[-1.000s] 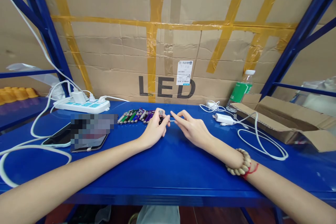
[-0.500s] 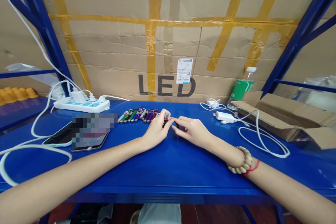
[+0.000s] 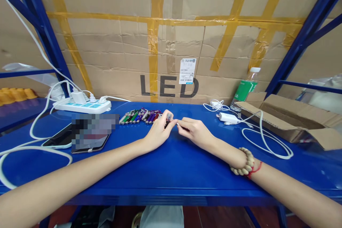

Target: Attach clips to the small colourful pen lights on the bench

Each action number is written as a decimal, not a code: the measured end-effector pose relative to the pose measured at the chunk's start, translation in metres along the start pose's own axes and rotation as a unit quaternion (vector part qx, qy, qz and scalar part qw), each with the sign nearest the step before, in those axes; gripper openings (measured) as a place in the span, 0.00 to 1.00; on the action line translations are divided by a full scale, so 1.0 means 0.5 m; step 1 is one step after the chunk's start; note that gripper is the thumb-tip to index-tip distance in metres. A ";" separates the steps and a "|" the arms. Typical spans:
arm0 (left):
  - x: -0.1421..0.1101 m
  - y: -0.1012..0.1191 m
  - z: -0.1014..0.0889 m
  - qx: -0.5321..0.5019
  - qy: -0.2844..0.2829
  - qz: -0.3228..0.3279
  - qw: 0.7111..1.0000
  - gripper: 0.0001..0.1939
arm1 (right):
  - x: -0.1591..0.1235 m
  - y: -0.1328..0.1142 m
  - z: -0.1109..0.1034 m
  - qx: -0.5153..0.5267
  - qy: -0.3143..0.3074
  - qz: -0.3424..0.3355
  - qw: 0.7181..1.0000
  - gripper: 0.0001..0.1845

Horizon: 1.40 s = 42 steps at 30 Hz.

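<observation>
My left hand (image 3: 157,132) is closed around a small keychain torch (image 3: 169,117), whose silvery end pokes up above the thumb and whose dark body is mostly hidden by the fingers. Just to the right, my right hand (image 3: 197,133) has its thumb and index finger pinched together, the tips touching or nearly touching the left thumb. Something tiny and pale shows at that pinch, too small to name. Behind and left of my left hand lies a row of keychain torches (image 3: 137,117) in green, blue, purple, red and silver, with metal clips at their far ends.
Two phones (image 3: 100,146) lie at the left, near a white power strip (image 3: 82,107) with cables. On the right are a white charger (image 3: 228,118) with a looped cable, a green-labelled bottle (image 3: 244,91) and an open cardboard box (image 3: 283,128). A large carton (image 3: 120,53) backs the blue table (image 3: 165,171).
The right fingertips have closed into a tighter pinch; a dark piece that showed beneath them is out of sight now. The left hand keeps its grip, and the view has shifted slightly.
</observation>
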<state>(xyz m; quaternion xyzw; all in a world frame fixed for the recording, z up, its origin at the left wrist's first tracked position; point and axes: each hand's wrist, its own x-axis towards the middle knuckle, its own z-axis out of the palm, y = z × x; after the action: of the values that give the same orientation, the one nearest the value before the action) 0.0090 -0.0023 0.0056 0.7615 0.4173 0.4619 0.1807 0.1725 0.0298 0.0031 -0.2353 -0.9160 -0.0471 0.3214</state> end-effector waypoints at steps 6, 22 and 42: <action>0.002 -0.008 0.003 -0.053 0.010 -0.025 0.998 0.08 | 0.000 0.002 -0.011 0.009 -0.015 0.025 1.000 0.16; 0.001 -0.011 0.006 0.048 0.027 0.026 0.998 0.07 | -0.002 0.006 -0.008 -0.140 -0.013 -0.042 0.989 0.16; 0.000 -0.003 0.002 -0.090 0.013 -0.036 0.995 0.08 | 0.003 0.010 -0.012 -0.021 0.053 0.014 0.998 0.14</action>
<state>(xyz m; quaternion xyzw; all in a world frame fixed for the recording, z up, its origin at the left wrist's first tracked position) 0.0093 -0.0016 0.0041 0.7203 0.4041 0.5007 0.2593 0.1772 0.0337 0.0085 -0.2516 -0.8934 -0.0741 0.3648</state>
